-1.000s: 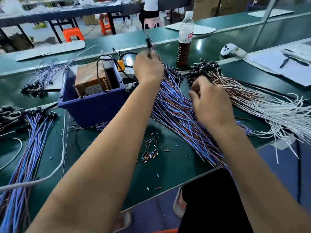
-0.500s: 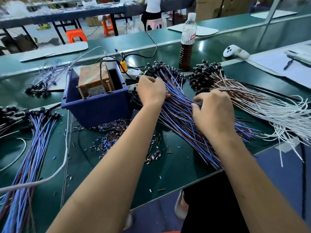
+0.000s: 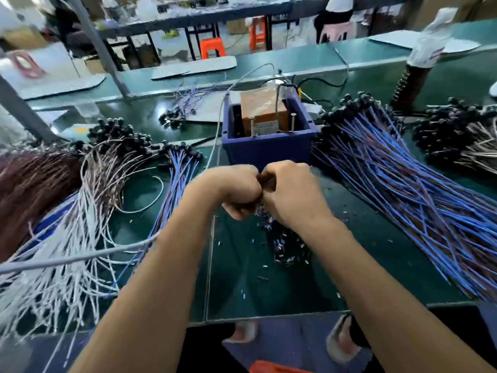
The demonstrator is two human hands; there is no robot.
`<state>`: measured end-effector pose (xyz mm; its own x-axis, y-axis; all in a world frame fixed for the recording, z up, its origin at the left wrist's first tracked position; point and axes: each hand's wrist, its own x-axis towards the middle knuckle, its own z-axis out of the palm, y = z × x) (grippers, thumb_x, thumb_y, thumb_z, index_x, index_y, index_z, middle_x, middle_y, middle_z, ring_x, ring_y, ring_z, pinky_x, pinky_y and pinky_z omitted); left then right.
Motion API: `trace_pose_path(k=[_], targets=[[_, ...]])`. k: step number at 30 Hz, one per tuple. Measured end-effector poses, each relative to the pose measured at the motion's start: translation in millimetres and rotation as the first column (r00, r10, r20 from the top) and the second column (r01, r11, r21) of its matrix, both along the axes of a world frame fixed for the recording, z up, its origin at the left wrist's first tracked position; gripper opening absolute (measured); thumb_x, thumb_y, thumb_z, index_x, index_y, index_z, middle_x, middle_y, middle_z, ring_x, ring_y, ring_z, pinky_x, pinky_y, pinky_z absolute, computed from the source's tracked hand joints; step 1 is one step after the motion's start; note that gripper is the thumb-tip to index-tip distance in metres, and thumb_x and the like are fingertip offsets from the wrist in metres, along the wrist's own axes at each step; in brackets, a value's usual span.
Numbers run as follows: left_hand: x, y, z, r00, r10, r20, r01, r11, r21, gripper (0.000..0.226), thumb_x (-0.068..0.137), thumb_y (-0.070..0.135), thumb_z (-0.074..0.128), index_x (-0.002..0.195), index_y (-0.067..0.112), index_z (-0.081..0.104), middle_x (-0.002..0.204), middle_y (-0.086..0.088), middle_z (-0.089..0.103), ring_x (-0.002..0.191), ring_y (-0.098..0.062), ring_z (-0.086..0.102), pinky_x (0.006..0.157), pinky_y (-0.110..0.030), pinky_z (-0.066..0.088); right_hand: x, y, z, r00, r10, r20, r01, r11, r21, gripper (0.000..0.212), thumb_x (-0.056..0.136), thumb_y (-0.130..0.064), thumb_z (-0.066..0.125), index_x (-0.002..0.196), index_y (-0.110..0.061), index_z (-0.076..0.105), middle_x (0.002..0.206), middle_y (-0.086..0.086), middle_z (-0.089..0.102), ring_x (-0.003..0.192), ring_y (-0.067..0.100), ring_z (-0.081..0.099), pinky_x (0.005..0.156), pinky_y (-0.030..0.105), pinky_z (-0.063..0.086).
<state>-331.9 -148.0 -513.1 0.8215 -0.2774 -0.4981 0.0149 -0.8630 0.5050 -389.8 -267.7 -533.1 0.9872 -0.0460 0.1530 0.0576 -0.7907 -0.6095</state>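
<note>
My left hand (image 3: 234, 189) and my right hand (image 3: 290, 192) meet knuckle to knuckle just in front of the blue bin (image 3: 266, 149). The fingers of both are curled around something small and dark (image 3: 265, 183) between them; most of it is hidden and blurred. Bluish ends (image 3: 262, 211) stick out under the hands. Below them a heap of short cut wire bits (image 3: 287, 246) lies on the green table (image 3: 242, 292). A wide bundle of blue and brown wires (image 3: 403, 184) with black end caps fans out to the right.
The bin holds a brown block with a black cable. Left of it lie blue wires (image 3: 174, 179), white wires (image 3: 67, 238) and a brown bundle (image 3: 32, 189). A grey cable (image 3: 80, 258) crosses the left side. A bottle (image 3: 419, 74) stands at the back right. The table edge runs near my body.
Both hands left the blue wire bundle on the right and came together in front of the bin. My view swung left, showing more of the left bundles.
</note>
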Motion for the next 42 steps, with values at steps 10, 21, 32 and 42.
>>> trace_pose_path(k=[10, 21, 32, 42], targets=[[12.2, 116.8, 1.5, 0.858, 0.144, 0.494, -0.331, 0.890, 0.315, 0.013, 0.082, 0.011, 0.057, 0.070, 0.012, 0.056, 0.082, -0.014, 0.067, 0.072, -0.031, 0.060, 0.063, -0.032, 0.046, 38.0, 141.5, -18.4, 0.951, 0.231, -0.204, -0.160, 0.936, 0.314, 0.021, 0.091, -0.005, 0.051, 0.093, 0.005, 0.068, 0.082, 0.024, 0.074, 0.078, 0.041, 0.074, 0.075, 0.051, 0.063], [52.4, 102.4, -25.7, 0.760, 0.168, 0.628, -0.394, 0.887, 0.240, 0.021, 0.093, 0.010, 0.062, 0.113, 0.007, 0.067, 0.119, -0.018, 0.067, 0.111, -0.040, 0.064, 0.074, -0.039, 0.043, 50.6, 152.7, -35.7, 0.976, 0.100, -0.193, -0.025, 0.933, 0.359, 0.022, 0.087, -0.003, 0.047, 0.078, -0.008, 0.067, 0.042, 0.005, 0.061, 0.036, 0.018, 0.063, 0.040, 0.029, 0.054], [62.5, 102.2, -25.4, 0.802, 0.289, 0.523, -0.384, 0.919, 0.082, 0.033, 0.090, 0.022, 0.060, 0.065, 0.011, 0.042, 0.064, -0.005, 0.048, 0.064, -0.028, 0.047, 0.058, -0.033, 0.033, 47.5, 150.0, -37.3, 0.976, 0.087, -0.199, 0.002, 0.912, 0.409, 0.030, 0.091, -0.011, 0.052, 0.066, -0.002, 0.066, 0.045, 0.009, 0.063, 0.037, 0.021, 0.063, 0.042, 0.029, 0.054], [41.4, 77.2, 35.6, 0.671, 0.652, 0.352, -0.338, 0.692, -0.638, 0.017, 0.106, 0.015, 0.040, 0.093, 0.008, 0.048, 0.084, -0.013, 0.071, 0.067, -0.026, 0.068, 0.062, -0.036, 0.055, 32.2, 131.5, -26.5, 0.967, -0.189, 0.168, 0.083, 0.864, 0.496, 0.030, 0.096, -0.038, 0.073, 0.086, -0.017, 0.053, 0.071, -0.006, 0.057, 0.065, 0.017, 0.054, 0.064, 0.032, 0.040]])
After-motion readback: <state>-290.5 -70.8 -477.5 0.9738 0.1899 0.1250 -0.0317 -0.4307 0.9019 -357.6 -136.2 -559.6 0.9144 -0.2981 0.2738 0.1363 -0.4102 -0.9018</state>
